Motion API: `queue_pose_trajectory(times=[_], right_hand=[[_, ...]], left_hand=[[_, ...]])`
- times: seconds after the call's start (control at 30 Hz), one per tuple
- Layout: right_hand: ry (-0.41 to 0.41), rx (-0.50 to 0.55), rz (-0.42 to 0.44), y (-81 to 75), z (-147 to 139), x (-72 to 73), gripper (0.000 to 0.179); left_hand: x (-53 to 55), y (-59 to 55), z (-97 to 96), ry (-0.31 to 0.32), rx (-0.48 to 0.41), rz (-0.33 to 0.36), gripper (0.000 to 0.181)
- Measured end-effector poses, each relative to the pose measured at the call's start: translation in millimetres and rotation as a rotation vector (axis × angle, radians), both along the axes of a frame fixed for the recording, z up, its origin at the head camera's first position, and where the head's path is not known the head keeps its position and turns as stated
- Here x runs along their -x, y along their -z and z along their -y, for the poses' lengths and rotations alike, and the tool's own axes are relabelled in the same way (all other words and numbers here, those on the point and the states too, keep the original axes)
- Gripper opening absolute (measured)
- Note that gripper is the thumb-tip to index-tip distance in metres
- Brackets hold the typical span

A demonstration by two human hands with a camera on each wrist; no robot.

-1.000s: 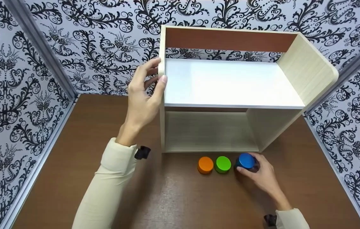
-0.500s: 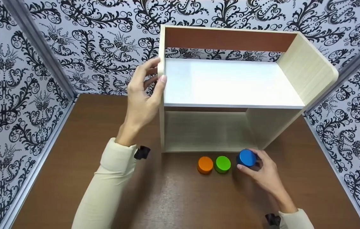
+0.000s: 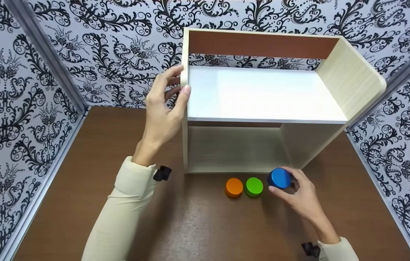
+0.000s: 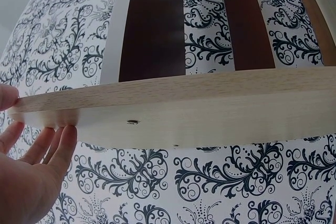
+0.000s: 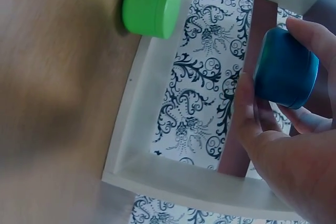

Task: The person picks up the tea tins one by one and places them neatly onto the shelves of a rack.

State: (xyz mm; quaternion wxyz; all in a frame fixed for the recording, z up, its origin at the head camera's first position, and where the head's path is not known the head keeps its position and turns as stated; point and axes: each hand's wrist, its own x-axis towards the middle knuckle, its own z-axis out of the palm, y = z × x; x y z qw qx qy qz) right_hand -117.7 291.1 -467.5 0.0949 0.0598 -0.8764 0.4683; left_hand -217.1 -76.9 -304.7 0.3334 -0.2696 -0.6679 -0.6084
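A small wooden shelf unit (image 3: 241, 146) with a white middle board stands on the brown table. My left hand (image 3: 163, 112) grips the front edge of its left side panel (image 4: 210, 108), thumb on one face and fingers on the other. My right hand (image 3: 301, 195) holds a small blue round jar (image 3: 280, 178) between thumb and fingers. In the right wrist view the blue jar (image 5: 286, 69) is raised off the table. To its left, a green jar (image 3: 254, 187) and an orange jar (image 3: 234, 187) stand side by side before the shelf's bottom edge.
Patterned black-and-white walls (image 3: 118, 50) enclose the table (image 3: 197, 224) at the back and both sides. The shelf's white board (image 3: 270, 94) lies above an open lower compartment, and the right side panel (image 3: 357, 76) slants outward in view.
My right hand has lifted the blue jar from the table and moved it slightly toward the shelf. The left hand, shelf, green jar and orange jar have stayed put.
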Motion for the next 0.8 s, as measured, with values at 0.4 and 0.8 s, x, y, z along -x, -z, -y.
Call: queue_pose_trajectory(times=[0.4, 0.8], right_hand=[[-0.061, 0.027, -0.025, -14.5, 10.3, -2.2, 0.061], [-0.100, 0.069, -0.025, -34.2, 23.2, -3.8, 0.058]], left_hand=[[0.0, -0.2, -0.2, 0.000, 0.000, 0.005, 0.040], [0.2, -0.3, 0.3, -0.008, 0.005, 0.003, 0.040]])
